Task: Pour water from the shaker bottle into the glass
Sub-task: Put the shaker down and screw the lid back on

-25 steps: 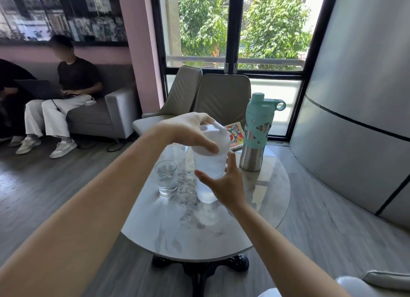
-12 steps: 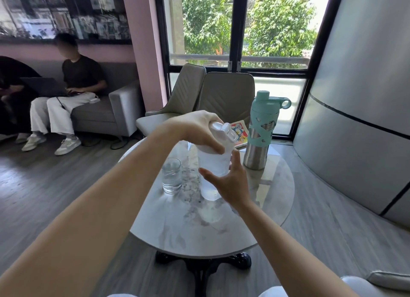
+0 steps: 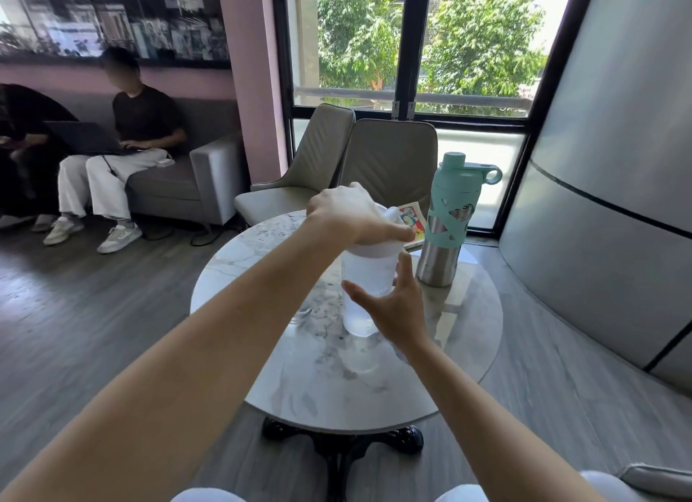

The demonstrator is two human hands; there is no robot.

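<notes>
A translucent white shaker bottle [image 3: 366, 276] with water in it stands upright near the middle of the round marble table [image 3: 470, 336]. My left hand [image 3: 346, 213] grips its white lid from above. My right hand [image 3: 397, 310] wraps the bottle's body from the near right side, thumb in front and fingers behind. The glass [image 3: 299, 316] sits just left of the bottle and is almost wholly hidden behind my left forearm; only a sliver of its base shows.
A steel bottle with a teal sleeve and cap [image 3: 449, 224] stands right of the shaker, a colourful booklet [image 3: 412, 220] behind it. Two grey chairs [image 3: 389, 157] face the table's far side. A person with a laptop [image 3: 138, 127] sits on a sofa at left.
My left forearm has come across the glass and now hides it. My left hand has shifted on the lid, whose spout cap shows. The bottle and my right hand stay in place.
</notes>
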